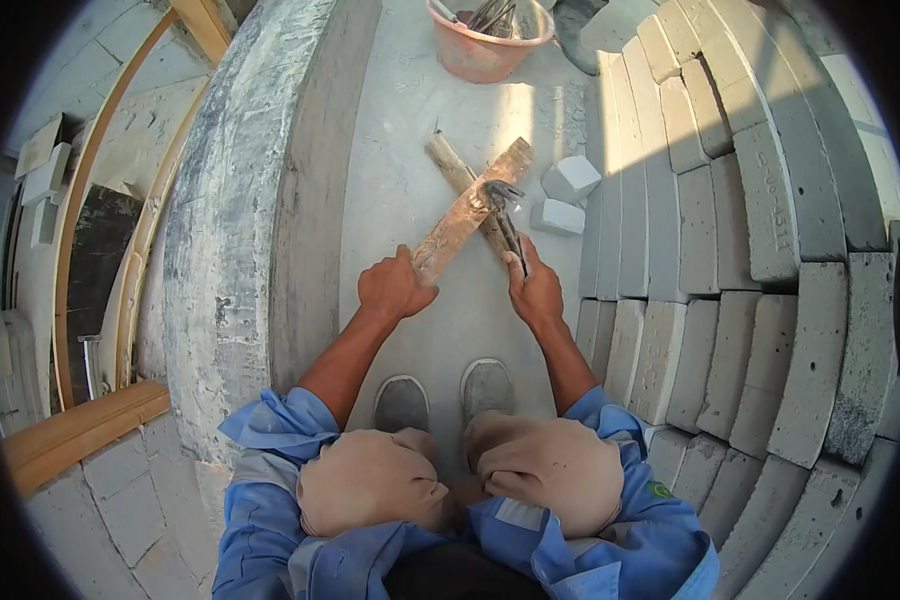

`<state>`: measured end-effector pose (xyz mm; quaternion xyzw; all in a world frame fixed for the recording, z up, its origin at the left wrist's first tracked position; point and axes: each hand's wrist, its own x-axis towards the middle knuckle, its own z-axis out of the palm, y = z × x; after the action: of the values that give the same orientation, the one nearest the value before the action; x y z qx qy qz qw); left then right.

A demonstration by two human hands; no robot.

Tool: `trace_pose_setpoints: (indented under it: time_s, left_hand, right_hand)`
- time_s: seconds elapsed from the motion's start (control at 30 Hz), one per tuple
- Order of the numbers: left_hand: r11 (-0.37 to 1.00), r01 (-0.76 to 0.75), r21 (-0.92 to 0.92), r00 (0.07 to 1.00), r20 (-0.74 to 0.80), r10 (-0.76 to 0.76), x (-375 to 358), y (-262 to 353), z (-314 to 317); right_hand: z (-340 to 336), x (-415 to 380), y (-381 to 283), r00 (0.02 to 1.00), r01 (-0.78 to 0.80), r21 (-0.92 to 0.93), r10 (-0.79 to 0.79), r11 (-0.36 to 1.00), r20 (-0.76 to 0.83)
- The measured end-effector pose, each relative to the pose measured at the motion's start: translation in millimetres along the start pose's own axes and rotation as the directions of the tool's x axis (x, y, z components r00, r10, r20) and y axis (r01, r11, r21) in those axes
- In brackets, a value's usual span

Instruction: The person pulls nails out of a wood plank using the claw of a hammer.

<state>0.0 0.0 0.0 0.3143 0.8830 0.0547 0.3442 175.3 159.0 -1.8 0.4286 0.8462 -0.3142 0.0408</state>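
Observation:
My left hand is closed around the lower end of a wooden board that slants up to the right. A second piece of wood crosses beneath it, slanting the other way. My right hand grips the handle of a claw hammer. The hammer's head overlaps the board near the crossing, its claw pointing right. Two pale block pieces sit on the floor just right of the hammer.
Grey blocks are stacked along the right side. A long, whitish-stained slab runs down the left. At the top stands a pink tub with tools inside. Wooden frame pieces lie further left. My shoes are on the concrete floor.

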Motion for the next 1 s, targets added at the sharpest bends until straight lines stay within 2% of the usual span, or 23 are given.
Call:
trace_pose_setpoints:
  time_s: [0.03,0.07,0.1,0.13,0.17,0.2,0.23,0.3,0.4,0.43,0.47,0.5,0.53,0.57,0.63,0.67,0.7,0.8,0.87,0.9,0.93,1.0]
  left_hand:
    - [1.0,-0.008,-0.016,0.999,-0.042,0.007,2.7,-0.6,-3.2]
    - [0.999,-0.01,-0.034,0.996,-0.086,0.007,9.0,-0.5,-6.7]
    - [0.991,-0.045,-0.128,0.999,-0.013,0.043,-9.5,33.4,21.5]
    - [0.993,-0.037,-0.115,0.999,0.006,0.038,-14.2,32.6,18.3]
    - [0.994,-0.035,-0.107,0.999,-0.003,0.035,-11.7,32.7,11.9]
    - [0.995,-0.033,-0.099,0.999,-0.007,0.032,-10.5,29.7,11.8]
    - [0.995,-0.026,-0.093,1.0,-0.016,0.025,-8.8,25.9,12.3]
    - [0.997,-0.013,-0.076,0.999,-0.033,0.011,-7.1,19.4,4.8]
    - [0.999,0.0,-0.038,0.999,-0.042,-0.001,-7.9,11.1,-7.3]
    - [0.999,-0.013,-0.039,0.999,-0.047,0.011,-7.7,8.4,-10.2]
    - [0.998,-0.029,-0.049,0.998,-0.054,0.026,-7.6,8.7,-11.1]
    - [0.998,-0.026,-0.056,0.998,-0.061,0.023,-7.9,6.6,-5.9]
    - [0.998,-0.029,-0.063,0.997,-0.067,0.024,-8.3,3.2,2.1]
    - [0.997,-0.028,-0.07,0.996,-0.082,0.023,-4.2,-0.5,5.0]
    - [0.998,-0.034,-0.058,0.996,-0.083,0.029,-7.5,5.0,-8.5]
    - [0.998,-0.049,-0.051,0.995,-0.095,0.044,-6.4,9.2,-14.4]
    - [0.997,-0.051,-0.056,0.995,-0.092,0.045,-6.1,9.1,-12.3]
    - [0.999,-0.017,-0.028,0.997,-0.081,0.015,-4.4,8.7,-9.2]
    - [0.998,-0.037,-0.052,0.996,-0.086,0.033,-5.5,9.2,-14.5]
    - [0.998,-0.032,-0.053,0.996,-0.086,0.028,-6.4,9.4,-16.1]
    - [0.998,-0.035,-0.047,0.996,-0.083,0.031,-7.3,10.1,-17.7]
    - [0.998,-0.037,-0.049,0.996,-0.081,0.033,-10.0,7.1,-17.5]
  right_hand:
    - [6.8,3.7,3.2,0.976,0.153,0.057,-0.142,0.987,-0.163]
    - [11.5,16.2,7.2,0.908,0.313,0.091,-0.269,0.945,-0.322]
    - [-33.3,-13.2,28.4,0.93,0.253,-0.006,-0.245,0.967,-0.275]
    - [-47.3,-18.8,10.1,0.835,0.407,0.065,-0.343,0.911,-0.43]
    - [-60.6,-16.6,-6.2,0.687,0.575,0.092,-0.418,0.813,-0.595]
    - [-65.7,-19.2,-15.1,0.685,0.577,0.099,-0.415,0.81,-0.599]
    - [-69.2,-21.4,-23.2,0.716,0.563,0.269,-0.298,0.781,-0.632]
    - [-59.9,-16.3,-27.7,0.746,0.547,0.44,-0.176,0.712,-0.642]
    - [-29.4,-1.7,-28.6,0.577,0.673,0.105,-0.431,0.732,-0.694]
    - [-23.1,-1.0,-28.1,0.576,0.676,0.11,-0.431,0.728,-0.695]
    - [-17.3,1.3,-22.9,0.864,0.375,0.116,-0.302,0.92,-0.403]
    - [-13.9,2.3,-21.7,0.995,0.048,-0.002,-0.048,0.999,-0.086]
    - [-10.4,1.3,-20.0,0.993,-0.02,0.076,0.029,0.997,-0.113]
    - [-12.2,3.3,-16.9,0.993,-0.002,0.073,0.01,0.997,-0.115]
    - [-22.6,-8.9,-9.7,0.919,0.261,0.212,-0.176,0.942,-0.352]
    - [-27.6,-6.5,-6.6,0.804,0.449,0.193,-0.301,0.872,-0.513]
    - [-38.1,-13.0,-10.5,0.805,0.448,0.188,-0.302,0.874,-0.511]
    - [-87.3,-44.3,-45.8,0.717,0.547,0.188,-0.34,0.816,-0.608]
    - [-99.7,-58.8,-64.7,0.444,0.822,0.155,-0.448,0.548,-0.776]
    - [-94.9,-59.8,-64.0,0.447,0.823,0.158,-0.449,0.545,-0.774]
    - [-87.4,-58.5,-60.5,0.348,0.87,0.089,-0.478,0.484,-0.806]
    - [-67.6,-53.6,-46.7,0.247,0.908,0.016,-0.505,0.418,-0.827]
